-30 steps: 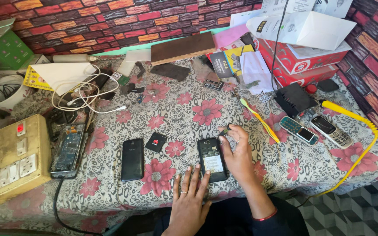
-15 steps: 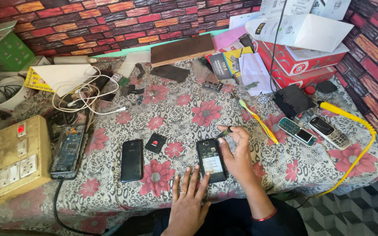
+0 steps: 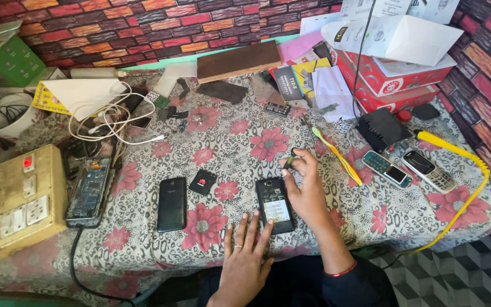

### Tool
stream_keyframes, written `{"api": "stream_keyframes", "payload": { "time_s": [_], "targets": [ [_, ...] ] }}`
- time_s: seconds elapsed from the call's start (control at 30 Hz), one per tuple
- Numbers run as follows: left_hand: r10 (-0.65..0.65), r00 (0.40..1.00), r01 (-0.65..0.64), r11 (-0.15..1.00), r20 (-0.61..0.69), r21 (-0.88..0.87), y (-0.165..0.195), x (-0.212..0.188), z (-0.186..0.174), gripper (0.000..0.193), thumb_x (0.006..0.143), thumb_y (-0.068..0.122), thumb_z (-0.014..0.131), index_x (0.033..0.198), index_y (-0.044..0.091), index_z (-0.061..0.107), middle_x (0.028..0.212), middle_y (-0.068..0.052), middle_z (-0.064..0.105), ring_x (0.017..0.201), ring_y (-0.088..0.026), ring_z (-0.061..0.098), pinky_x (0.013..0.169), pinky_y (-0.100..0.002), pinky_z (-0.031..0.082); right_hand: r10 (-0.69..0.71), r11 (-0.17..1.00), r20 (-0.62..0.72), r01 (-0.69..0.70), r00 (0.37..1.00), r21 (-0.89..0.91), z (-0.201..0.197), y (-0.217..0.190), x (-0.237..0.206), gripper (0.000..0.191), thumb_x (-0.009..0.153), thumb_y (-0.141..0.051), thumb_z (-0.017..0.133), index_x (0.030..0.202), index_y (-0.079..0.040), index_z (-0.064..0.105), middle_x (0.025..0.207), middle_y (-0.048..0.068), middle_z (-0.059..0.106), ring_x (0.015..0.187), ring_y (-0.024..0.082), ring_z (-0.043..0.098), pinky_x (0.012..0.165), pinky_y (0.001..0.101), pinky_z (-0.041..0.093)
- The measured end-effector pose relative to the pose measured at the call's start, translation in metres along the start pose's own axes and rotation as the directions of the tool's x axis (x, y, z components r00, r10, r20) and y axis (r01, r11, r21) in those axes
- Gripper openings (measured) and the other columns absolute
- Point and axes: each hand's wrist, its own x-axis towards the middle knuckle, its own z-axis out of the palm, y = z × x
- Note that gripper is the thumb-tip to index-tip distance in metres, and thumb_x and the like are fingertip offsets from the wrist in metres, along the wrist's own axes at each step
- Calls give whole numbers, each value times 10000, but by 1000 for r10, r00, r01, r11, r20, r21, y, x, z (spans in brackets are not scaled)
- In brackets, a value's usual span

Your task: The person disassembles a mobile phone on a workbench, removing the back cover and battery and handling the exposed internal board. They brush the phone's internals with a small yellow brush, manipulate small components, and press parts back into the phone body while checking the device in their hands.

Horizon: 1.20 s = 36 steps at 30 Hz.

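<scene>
Right grip (image 3: 305, 182) pinches a small dark part (image 3: 292, 156) beside the opened phone (image 3: 275, 206); left hand (image 3: 245, 253), flat and empty near counter's front edge, best steadies that phone.

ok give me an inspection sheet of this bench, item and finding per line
surface: table under a floral, leopard-print cloth.
job's things: opened phone lying back-up with its cover off, insides showing; a small dark part pinched above it.
clutter: black phone, small black battery, bare circuit-board phone, two keypad phones, red boxes, wooden block, switchboard.
grippers: left hand flat on the cloth beside the opened phone; right hand beside its upper edge, fingertips pinching the dark part.
cables: white cable tangle; yellow cable; black cord.
surroundings: brick-pattern wall.
</scene>
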Motion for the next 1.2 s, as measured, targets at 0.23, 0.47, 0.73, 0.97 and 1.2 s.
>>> {"api": "stream_keyframes", "payload": {
  "time_s": [0.23, 0.47, 0.73, 0.97, 1.2],
  "targets": [
    [31, 999, -31, 999, -35, -11, 5, -20, -8, 892, 835, 283, 730, 1583, 164, 258, 1628, -195, 230, 1500, -392, 179, 1171, -599, 73, 75, 990, 99, -62, 992, -126, -6, -28, 9, 525, 930, -11, 685, 1383, -109, 438, 1007, 126, 753, 1013, 272, 765, 875, 377, 576],
    [26, 998, -26, 1000, -54, -9, 12, -47, -14, 924, 834, 300, 739, 1593, 183, 224, 1632, -182, 230, 1503, -383, 190, 1182, -604, 79, 78, 961, 121, -42, 990, -272, -5, -68, 2, 579, 895, -44, 749, 1383, -176, 465, 927, 135, 739, 913, 287, 769, 755, 397, 581],
    [21, 999, -20, 1000, -49, 13, 23, -78, -32, 945, 849, 312, 738, 1607, 199, 186, 1654, -174, 200, 1519, -377, 169, 1194, -596, 75, 75, 939, 85, -41, 994, -342, 3, -125, -19, 612, 865, -48, 765, 1377, -195, 462, 875, 119, 736, 827, 319, 748, 712, 430, 565],
    [30, 998, -28, 999, -63, 38, 32, -97, -52, 951, 849, 320, 744, 1611, 204, 187, 1657, -174, 203, 1534, -373, 159, 1206, -597, 69, 42, 891, 104, 9, 994, -454, 13, -169, -42, 633, 869, -22, 723, 1383, -228, 416, 990, 157, 730, 924, 394, 722, 735, 499, 542],
    [44, 995, -42, 999, -84, 36, 37, -108, -59, 946, 857, 324, 743, 1610, 205, 184, 1660, -181, 200, 1530, -377, 161, 1201, -602, 65, 53, 947, 140, -5, 989, -320, 11, -180, -52, 650, 909, 71, 618, 1431, -213, 356, 1064, 160, 745, 995, 392, 719, 804, 482, 545]
  ]
}}
